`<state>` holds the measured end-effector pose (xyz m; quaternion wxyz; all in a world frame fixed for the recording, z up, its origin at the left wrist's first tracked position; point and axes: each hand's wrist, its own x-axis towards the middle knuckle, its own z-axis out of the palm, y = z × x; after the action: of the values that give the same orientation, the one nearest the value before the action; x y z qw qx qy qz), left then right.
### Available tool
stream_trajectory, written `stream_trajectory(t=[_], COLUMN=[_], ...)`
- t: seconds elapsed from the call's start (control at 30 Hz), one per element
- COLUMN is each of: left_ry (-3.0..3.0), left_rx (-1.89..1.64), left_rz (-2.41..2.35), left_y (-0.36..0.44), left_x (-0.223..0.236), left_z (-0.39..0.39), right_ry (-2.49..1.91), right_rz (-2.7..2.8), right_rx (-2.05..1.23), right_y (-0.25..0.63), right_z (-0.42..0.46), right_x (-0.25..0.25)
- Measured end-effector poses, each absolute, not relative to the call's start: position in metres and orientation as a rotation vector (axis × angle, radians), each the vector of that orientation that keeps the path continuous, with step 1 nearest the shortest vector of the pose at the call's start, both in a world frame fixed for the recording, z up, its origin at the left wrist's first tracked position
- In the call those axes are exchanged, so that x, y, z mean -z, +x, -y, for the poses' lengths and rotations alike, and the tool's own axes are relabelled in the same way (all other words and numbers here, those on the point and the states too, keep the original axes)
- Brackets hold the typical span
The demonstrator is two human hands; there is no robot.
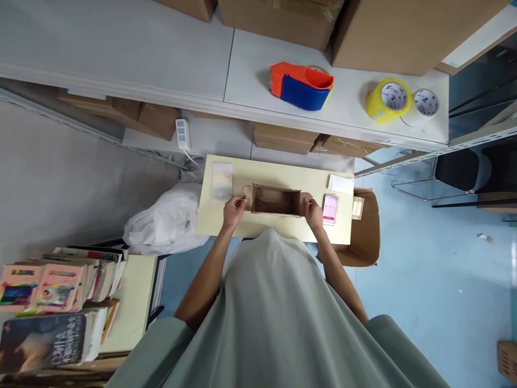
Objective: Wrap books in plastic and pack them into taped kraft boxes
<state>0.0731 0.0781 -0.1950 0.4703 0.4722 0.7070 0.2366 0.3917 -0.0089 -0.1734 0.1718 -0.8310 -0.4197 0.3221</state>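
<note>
On the pale yellow table (278, 229) stands a small open cardboard box (277, 200), longer than it is deep. Its inside looks bare. My left hand (234, 210) pinches the flap at the box's left end. At the right end, my right hand (314, 214) grips the opposite flap between thumb and fingers. A phone with a pink screen (330, 209) lies just right of my right hand. Behind it is a white slip of paper or pad (340, 184). Beyond my left hand lies a flat, clear plastic-looking packet (222, 182).
An orange and blue tape dispenser (301, 86) and tape rolls (389, 101) sit on the shelf above, before large cartons (278, 19). A white plastic bag (163, 218) is left of the table, an open carton (367, 231) right. Stacked books (52, 291) are lower left.
</note>
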Motion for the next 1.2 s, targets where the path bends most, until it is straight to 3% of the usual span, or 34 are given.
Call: stream_trajectory(t=[0.23, 0.47, 0.73, 1.03, 1.2], left_ry=[0.985, 0.998, 1.16, 1.189, 1.153], left_rx=[-0.596, -0.642, -0.364, -0.154, -0.205], left_rz=[-1.591, -1.516, -2.084, -2.146, -2.117], left_y=[0.069, 0.04, -0.012, -0.01, -0.016], left_x=[0.202, 0.206, 0.244, 0.265, 0.258], left_z=[-0.079, -0.087, -0.143, -0.178, -0.18], right_ry=[-2.303, -2.294, -2.203, -2.252, -2.234], right_rz=[1.056, 0.898, 0.818, 0.72, 0.69], right_rx=[-0.966, -0.821, -0.615, -0.517, -0.529], right_y=[0.387, 0.388, 0.378, 0.359, 0.357], right_z=[0.012, 0.018, 0.034, 0.069, 0.079], right_x=[0.189, 0.165, 0.111, 0.077, 0.072])
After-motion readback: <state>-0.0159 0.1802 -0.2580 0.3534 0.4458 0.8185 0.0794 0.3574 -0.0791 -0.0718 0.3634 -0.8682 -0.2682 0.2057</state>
